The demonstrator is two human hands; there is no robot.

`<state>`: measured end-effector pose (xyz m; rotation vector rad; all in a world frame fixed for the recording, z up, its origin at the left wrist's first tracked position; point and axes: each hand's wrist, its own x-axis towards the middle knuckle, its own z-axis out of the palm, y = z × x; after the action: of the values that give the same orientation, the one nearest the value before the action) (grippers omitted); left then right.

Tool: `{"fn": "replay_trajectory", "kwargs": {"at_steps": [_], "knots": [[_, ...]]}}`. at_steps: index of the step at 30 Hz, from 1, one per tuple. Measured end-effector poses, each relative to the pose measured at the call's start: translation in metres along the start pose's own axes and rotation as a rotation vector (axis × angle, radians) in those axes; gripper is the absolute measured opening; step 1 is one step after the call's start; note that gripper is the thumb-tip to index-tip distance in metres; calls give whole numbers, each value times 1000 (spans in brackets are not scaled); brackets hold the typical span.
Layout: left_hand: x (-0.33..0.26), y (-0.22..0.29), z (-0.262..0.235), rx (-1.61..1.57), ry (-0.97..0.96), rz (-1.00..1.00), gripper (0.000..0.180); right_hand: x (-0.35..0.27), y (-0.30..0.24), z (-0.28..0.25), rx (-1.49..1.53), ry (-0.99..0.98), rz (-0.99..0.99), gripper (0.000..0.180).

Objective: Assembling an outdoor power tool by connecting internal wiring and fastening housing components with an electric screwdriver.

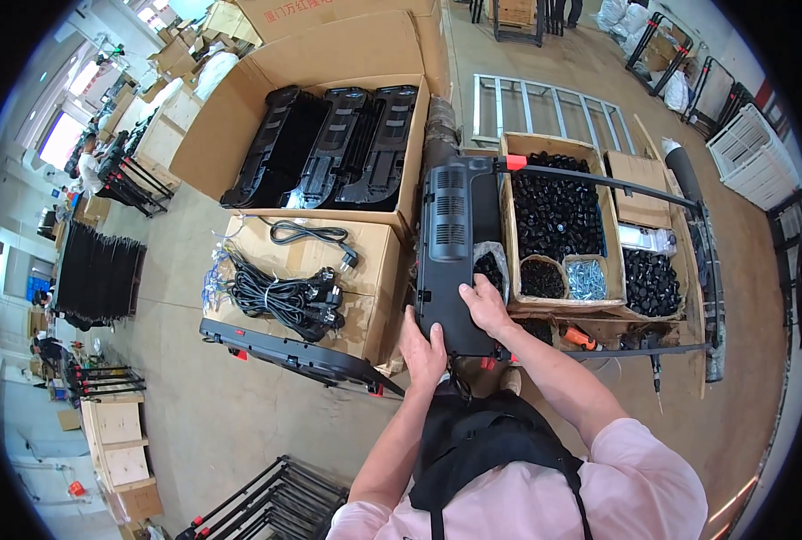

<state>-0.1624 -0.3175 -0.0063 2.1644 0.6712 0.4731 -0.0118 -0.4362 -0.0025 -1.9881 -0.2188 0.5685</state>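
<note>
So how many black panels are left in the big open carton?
3 black panels stand side by side in the big carton: left, middle, right. More may be hidden behind them.

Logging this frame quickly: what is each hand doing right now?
Left hand: closed on the near end of the black plastic panel.
Right hand: fingers spread, pressing flat on the same panel's right edge, not clearly gripping it.
</note>
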Motion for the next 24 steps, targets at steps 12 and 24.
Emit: {"fn": "replay_trajectory", "kwargs": {"at_steps": [12,24], "knots": [[7,-1,7,-147,0,-21,64,-14,12,-34,13,-52,-63,51],[23,100,221,389,-1301,646,31,-237,147,-185,381,-197,458,29]]}}
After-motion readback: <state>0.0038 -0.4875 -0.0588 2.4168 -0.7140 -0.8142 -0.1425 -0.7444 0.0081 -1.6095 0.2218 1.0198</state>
